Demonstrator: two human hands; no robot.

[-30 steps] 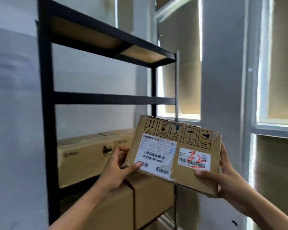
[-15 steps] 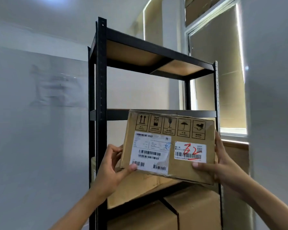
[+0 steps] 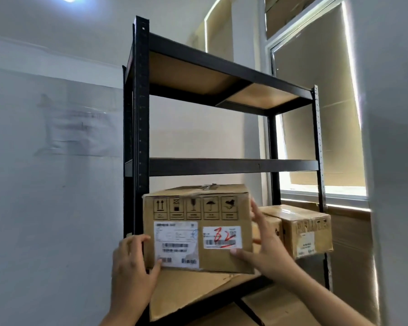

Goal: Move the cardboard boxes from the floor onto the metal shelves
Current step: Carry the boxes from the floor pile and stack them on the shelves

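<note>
I hold a cardboard box (image 3: pixel 198 215) with white shipping labels and a red "32" in front of the black metal shelf unit (image 3: pixel 140 114). My left hand (image 3: pixel 132 267) grips its lower left corner, thumb on the front face. My right hand (image 3: pixel 266 245) holds its right side, thumb under the red-marked label. The box sits level above a large flat cardboard box (image 3: pixel 193 292) that lies on a lower shelf. The shelf board (image 3: pixel 233 167) just above the held box looks bare.
A smaller cardboard box (image 3: pixel 304 229) stands on the shelf to the right, behind my right hand. More cardboard (image 3: pixel 280 309) sits below. The top shelf (image 3: pixel 222 74) is overhead. A white wall is to the left and a covered window (image 3: pixel 316 114) to the right.
The view has tilted up and closer to the shelves. The box has gone from tilted to level and now sits lower against the shelf unit, over the flat box.
</note>
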